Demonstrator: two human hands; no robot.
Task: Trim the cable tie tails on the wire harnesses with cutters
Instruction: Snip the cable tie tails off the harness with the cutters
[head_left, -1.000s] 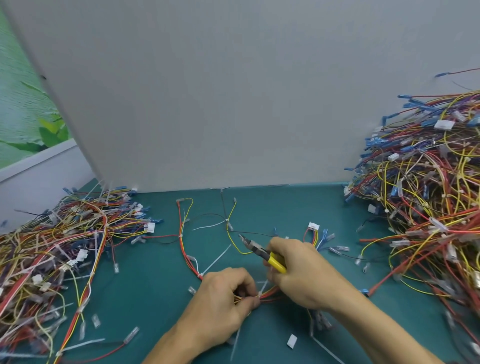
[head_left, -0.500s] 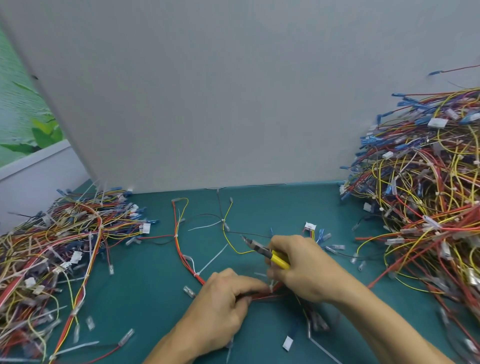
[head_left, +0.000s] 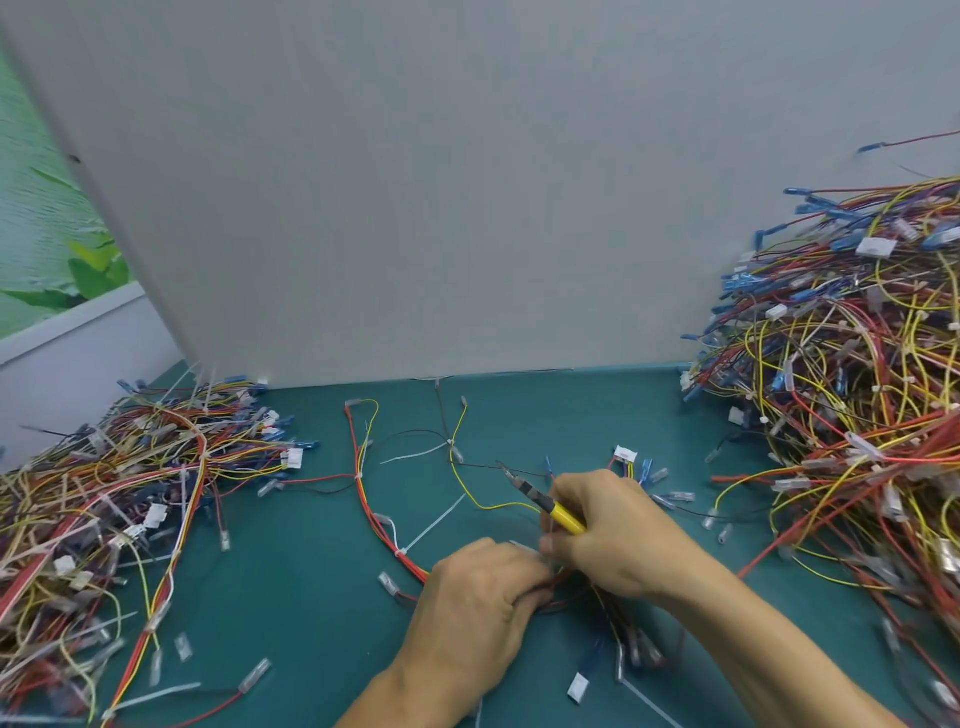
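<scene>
Wires lie all over the green surface (head_left: 311, 597). One wire harness (head_left: 374, 514) lies in the middle of the frame, and it looks like the one being worked on. The left hand (head_left: 475, 613), low in the middle, is curled round its red wires and holds them down. The right hand (head_left: 618, 535), just to the right of it, grips the yellow-handled cutters (head_left: 550, 506). The tip points up and left and touches no tie, so nothing is being cut now.

Two white cable tie tails stick out long. One long tail (head_left: 434, 525) is just up and left of the left hand, and a second tail (head_left: 413, 456) is higher up. Both need a snip.

The left pile (head_left: 130, 493) shows many pale strips poking out, so it probably waits its turn. The big right pile (head_left: 857, 415) has ties that look short, so it may be done. That is a guess.

A small white bit (head_left: 576, 688) lies low in the frame. A gray board (head_left: 467, 208) stands behind. A thin yellow wire (head_left: 467, 493) runs close to the tails and could get caught in the cutters.
</scene>
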